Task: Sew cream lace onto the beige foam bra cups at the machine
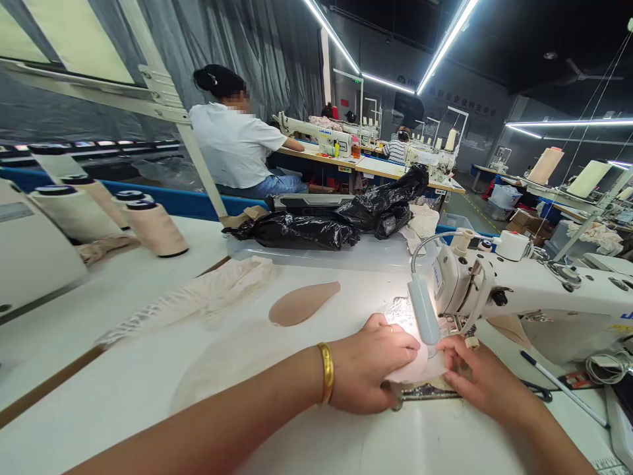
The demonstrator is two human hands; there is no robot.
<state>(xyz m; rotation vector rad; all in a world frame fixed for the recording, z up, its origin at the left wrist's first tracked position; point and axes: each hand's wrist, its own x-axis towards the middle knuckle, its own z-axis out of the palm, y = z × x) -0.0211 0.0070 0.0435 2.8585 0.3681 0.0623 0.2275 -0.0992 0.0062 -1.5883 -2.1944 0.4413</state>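
Note:
My left hand, with a gold bangle on the wrist, lies curled over a pale fabric piece at the needle of a white sewing machine. My right hand pinches the same fabric from the right, fingers pressed on it. A small grey lamp on a flexible neck shines brightly on the spot between both hands. A tan oval fabric piece lies loose on the white table just beyond my left hand.
Cream lace fabric is spread at the middle left. Several thread cones stand at the far left. Black plastic bags lie at the table's back. A person in a white shirt sews at another table. A pen lies at right.

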